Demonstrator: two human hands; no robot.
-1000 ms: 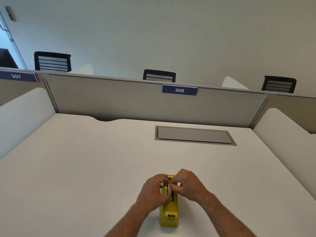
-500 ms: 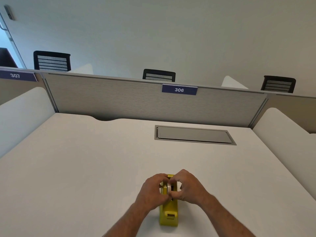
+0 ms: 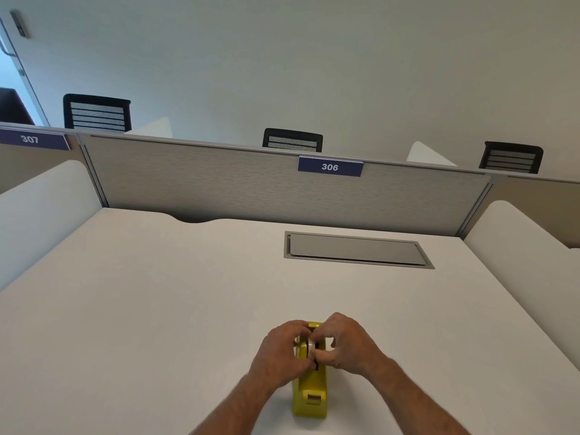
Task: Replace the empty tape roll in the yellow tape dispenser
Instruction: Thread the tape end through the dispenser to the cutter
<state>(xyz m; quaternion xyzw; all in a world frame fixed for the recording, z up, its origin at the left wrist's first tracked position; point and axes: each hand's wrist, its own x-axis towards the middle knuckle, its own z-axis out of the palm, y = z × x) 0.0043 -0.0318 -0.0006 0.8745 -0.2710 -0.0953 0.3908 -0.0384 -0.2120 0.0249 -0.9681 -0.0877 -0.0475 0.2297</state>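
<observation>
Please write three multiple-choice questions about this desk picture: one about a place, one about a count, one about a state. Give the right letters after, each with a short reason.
1. Where does the yellow tape dispenser stand?
A. on the white desk, near the person
B. on the grey hatch
C. on a chair

2. How many black chair backs show above the partition?
A. one
B. three
C. five

3. What are the two hands doing?
A. resting flat on the desk
B. both closed on the roll at the dispenser's far end
C. one is lifting the hatch

Answers:
1 A: it sits on the white desk, nearer than the grey hatch.
2 B: three backs rise behind the panel.
3 B: the left hand and right hand pinch the white roll.
</observation>
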